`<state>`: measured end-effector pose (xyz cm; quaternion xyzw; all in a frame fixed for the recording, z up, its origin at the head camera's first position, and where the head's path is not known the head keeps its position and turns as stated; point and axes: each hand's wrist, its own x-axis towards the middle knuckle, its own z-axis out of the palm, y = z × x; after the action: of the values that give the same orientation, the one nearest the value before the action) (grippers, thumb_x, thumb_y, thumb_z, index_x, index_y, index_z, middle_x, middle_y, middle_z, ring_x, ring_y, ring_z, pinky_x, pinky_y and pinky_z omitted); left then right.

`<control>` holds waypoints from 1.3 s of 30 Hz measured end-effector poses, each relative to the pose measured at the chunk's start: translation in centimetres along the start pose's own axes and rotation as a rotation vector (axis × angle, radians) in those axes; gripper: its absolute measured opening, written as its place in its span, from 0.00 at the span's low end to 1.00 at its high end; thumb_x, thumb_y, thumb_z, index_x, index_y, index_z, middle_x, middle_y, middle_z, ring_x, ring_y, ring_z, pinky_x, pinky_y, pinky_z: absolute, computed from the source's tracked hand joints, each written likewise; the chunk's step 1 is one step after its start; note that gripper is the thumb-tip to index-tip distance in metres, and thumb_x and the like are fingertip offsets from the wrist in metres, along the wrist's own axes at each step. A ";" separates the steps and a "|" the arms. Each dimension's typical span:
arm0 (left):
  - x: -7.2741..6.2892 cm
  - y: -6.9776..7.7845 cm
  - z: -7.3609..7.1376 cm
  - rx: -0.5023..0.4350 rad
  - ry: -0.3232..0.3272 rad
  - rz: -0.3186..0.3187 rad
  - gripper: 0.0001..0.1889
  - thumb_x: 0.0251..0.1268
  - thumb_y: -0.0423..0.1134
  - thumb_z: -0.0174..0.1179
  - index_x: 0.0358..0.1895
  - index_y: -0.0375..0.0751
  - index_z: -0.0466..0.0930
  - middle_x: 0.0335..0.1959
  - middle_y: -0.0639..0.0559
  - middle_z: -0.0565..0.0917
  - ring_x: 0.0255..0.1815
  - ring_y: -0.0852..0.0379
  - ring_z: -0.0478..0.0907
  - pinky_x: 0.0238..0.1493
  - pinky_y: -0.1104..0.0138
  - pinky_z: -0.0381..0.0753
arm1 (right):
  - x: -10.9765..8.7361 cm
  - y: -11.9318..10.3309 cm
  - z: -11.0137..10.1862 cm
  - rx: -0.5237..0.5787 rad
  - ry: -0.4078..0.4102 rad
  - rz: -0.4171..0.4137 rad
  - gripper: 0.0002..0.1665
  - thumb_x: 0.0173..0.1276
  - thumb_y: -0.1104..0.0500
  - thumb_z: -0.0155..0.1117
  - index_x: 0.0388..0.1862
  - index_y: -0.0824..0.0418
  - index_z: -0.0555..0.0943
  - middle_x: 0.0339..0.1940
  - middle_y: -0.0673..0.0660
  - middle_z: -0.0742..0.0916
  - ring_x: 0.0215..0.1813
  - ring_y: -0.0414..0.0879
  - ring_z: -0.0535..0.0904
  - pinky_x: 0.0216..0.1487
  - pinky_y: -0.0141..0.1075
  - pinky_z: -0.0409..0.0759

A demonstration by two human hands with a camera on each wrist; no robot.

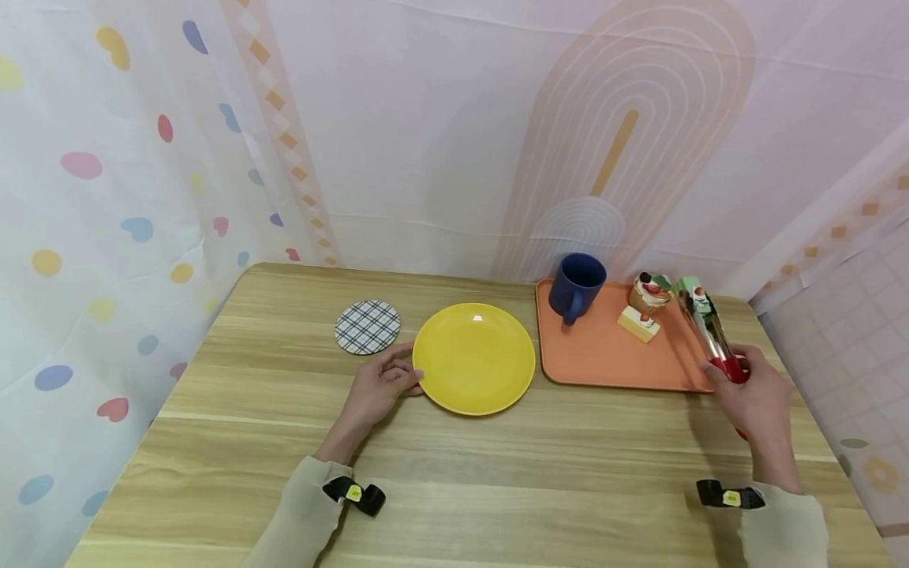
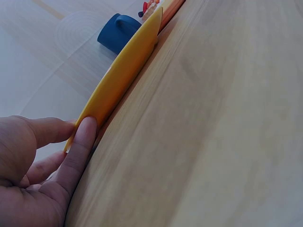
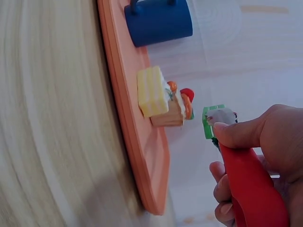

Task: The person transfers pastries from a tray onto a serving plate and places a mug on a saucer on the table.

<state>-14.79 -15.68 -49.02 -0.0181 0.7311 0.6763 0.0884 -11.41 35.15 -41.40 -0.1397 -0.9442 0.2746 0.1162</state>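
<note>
My left hand [image 1: 379, 383] pinches the left rim of a round yellow plate [image 1: 473, 359], with fingers on both sides of the rim in the left wrist view. At the right, my right hand [image 1: 756, 398] grips red-handled metal tongs [image 1: 729, 368], the thumb lying along the red handle [image 3: 253, 187] in the right wrist view. At the tongs' tip is a small green cake piece [image 1: 686, 284] with a white and red topping, above the right end of the orange tray [image 1: 589, 363]. The tongs' tips are partly hidden by my thumb in the right wrist view.
On the tray stand a dark blue mug [image 1: 577, 285], a cupcake [image 1: 649, 292] with fruit on top and a yellow cake slice [image 1: 638, 324]. A round plaid coaster [image 1: 368, 326] lies left of the plate. A patterned curtain [image 1: 426, 142] hangs behind the wooden table [image 1: 497, 489].
</note>
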 end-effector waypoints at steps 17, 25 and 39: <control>0.0 0.1 0.1 -0.009 -0.008 0.002 0.29 0.69 0.27 0.64 0.72 0.40 0.71 0.46 0.38 0.81 0.36 0.61 0.86 0.44 0.64 0.95 | -0.6 -2.5 0.3 0.022 -0.022 -0.092 0.32 0.74 0.51 0.65 0.68 0.70 0.72 0.53 0.76 0.82 0.44 0.64 0.79 0.27 0.26 0.70; 0.0 0.1 0.0 -0.011 -0.005 -0.004 0.29 0.69 0.26 0.64 0.73 0.40 0.71 0.45 0.40 0.81 0.36 0.61 0.86 0.44 0.64 0.94 | -0.9 -3.3 0.6 0.030 -0.036 -0.122 0.32 0.75 0.51 0.65 0.67 0.70 0.73 0.52 0.76 0.83 0.43 0.62 0.78 0.26 0.27 0.72; 0.0 0.1 0.0 -0.006 0.001 -0.006 0.29 0.69 0.27 0.64 0.72 0.40 0.71 0.45 0.40 0.81 0.35 0.60 0.86 0.43 0.64 0.95 | -1.2 -4.5 1.0 0.034 -0.034 -0.155 0.29 0.74 0.51 0.67 0.67 0.66 0.75 0.50 0.72 0.85 0.41 0.57 0.77 0.27 0.29 0.69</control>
<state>-14.78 -15.62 -48.89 -0.0208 0.7289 0.6783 0.0901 -11.48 30.62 -39.96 -0.0595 -0.9493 0.2830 0.1232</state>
